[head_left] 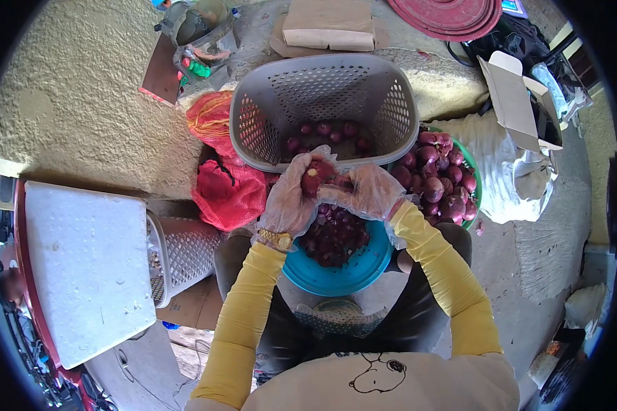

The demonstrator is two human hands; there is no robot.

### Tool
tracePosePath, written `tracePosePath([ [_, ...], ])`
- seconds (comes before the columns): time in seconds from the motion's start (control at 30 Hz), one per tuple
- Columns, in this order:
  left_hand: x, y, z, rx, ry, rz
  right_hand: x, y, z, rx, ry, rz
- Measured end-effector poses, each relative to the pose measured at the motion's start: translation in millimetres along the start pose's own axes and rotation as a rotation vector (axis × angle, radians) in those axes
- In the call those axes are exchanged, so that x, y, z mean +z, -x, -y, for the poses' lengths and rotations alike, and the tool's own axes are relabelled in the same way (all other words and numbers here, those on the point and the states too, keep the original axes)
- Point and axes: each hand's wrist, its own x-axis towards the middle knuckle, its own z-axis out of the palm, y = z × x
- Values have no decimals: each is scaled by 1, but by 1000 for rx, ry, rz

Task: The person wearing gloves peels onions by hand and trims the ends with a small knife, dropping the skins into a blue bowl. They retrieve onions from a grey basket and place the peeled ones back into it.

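My left hand (288, 198), in a clear plastic glove with a gold watch at the wrist, is closed around a red onion (315, 179) with a pale cut end. Beside it, my right hand (369, 194), gloved too, has its fingers pinched close against the onion; what lies between them is hard to make out. Directly below both hands is a blue basin (301, 277) holding dark red onion skins (336, 240). Beyond them a grey perforated basket (322, 68) contains several red onions (336, 131).
To the right, a green-rimmed basin (478, 195) is heaped with red onions. Red mesh sacks (230, 192) lie left of the grey basket. A white foam lid (89, 267) and another basket (188, 250) stand at left. An opened carton (511, 99) sits at upper right.
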Motion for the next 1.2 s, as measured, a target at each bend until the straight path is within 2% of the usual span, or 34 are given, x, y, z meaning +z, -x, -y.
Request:
tracePosePath([
  [0.07, -5, 0, 4, 182, -317, 83, -4, -1, 2, -6, 42, 33],
  [0.1, -5, -1, 3, 180, -316, 82, -5, 0, 3, -10, 83, 67],
  [0.17, -3, -2, -2, -52, 79, 3, -4, 1, 3, -56, 130, 77],
  [0.27, 10, -1, -8, -42, 183, -92, -1, 2, -1, -130, 228, 115],
  [0.37, -3, -5, -11, -77, 308, -81, 0, 4, 1, -169, 327, 152],
  [0.43, -12, -8, -14, -69, 348, -62, -3, 5, 5, -176, 375, 162],
  [0.6, -16, -6, -18, -68, 404, -85, -6, 3, 6, -65, 456, 357],
  [0.8, -17, -7, -18, -55, 388, -93, 1, 5, 4, -88, 315, 219],
  [0.9, -14, -5, -19, -38, 375, -105, 8, 1, -1, -49, 370, 241],
  [1.0, -17, -3, -16, -7, 343, -87, 0, 3, 7, -45, 333, 185],
  [1.07, -21, -2, -11, 140, 82, 71, -1, 0, 8, -8, 416, 215],
  [1.1, -21, -1, -9, 138, 82, 70, -1, 0, 8, 32, 498, 244],
  [1.17, -20, -1, -6, 342, -306, 74, 0, 1, 6, 40, 524, 234],
  [1.2, -19, -1, -8, 342, -305, 75, 2, 1, 5, 47, 549, 225],
])
